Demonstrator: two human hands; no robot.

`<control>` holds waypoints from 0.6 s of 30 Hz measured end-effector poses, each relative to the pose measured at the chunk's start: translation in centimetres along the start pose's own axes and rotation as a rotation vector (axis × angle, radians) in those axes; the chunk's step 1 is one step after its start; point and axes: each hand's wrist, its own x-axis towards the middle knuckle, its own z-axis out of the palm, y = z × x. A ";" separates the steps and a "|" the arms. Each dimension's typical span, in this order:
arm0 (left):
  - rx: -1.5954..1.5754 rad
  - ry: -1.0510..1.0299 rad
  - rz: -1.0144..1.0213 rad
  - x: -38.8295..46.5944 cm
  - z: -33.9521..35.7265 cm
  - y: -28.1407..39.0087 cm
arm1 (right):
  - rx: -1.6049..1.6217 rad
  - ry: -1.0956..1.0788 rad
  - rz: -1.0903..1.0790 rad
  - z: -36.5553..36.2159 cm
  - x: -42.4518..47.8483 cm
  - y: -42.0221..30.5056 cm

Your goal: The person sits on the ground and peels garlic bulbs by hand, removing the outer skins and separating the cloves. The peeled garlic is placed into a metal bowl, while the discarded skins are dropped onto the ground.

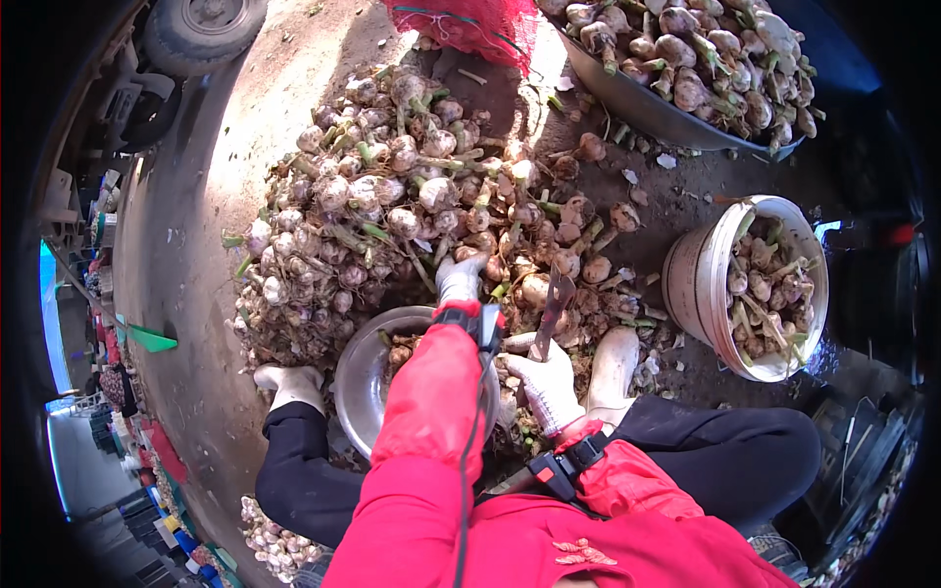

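Before me a large heap of garlic bulbs (353, 191) with stems and roots lies on the ground. My left hand (461, 278), in a pale glove, reaches into the near side of the heap; its fingers touch a garlic bulb, but whether they grip it cannot be told. In my right hand (544, 378), also gloved, is a knife with a broad, rusty-looking blade (555, 305) that points away from me. Under my left forearm stands a metal basin (360, 389) with some garlic in it, partly hidden by the red sleeve.
At the right stands a white plastic bucket (691, 283) with stemmed garlic. A large metal container (632, 95) piled with garlic is at the upper right, beside a red mesh bag (470, 29). My boots flank the heap's near edge. A wheel (213, 29) shows at the upper left.
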 end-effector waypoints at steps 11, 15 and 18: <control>-0.010 -0.519 0.368 -23.2 -13.3 8.2 | -0.880 -0.200 -0.719 0.0 -1.0 0.8; 0.182 -0.452 0.681 -26.3 -15.3 7.0 | -1.044 -0.317 -0.850 1.0 -3.4 0.4; 0.174 -0.424 0.711 -28.6 -15.8 7.1 | -1.132 -0.379 -0.849 0.9 -4.3 0.3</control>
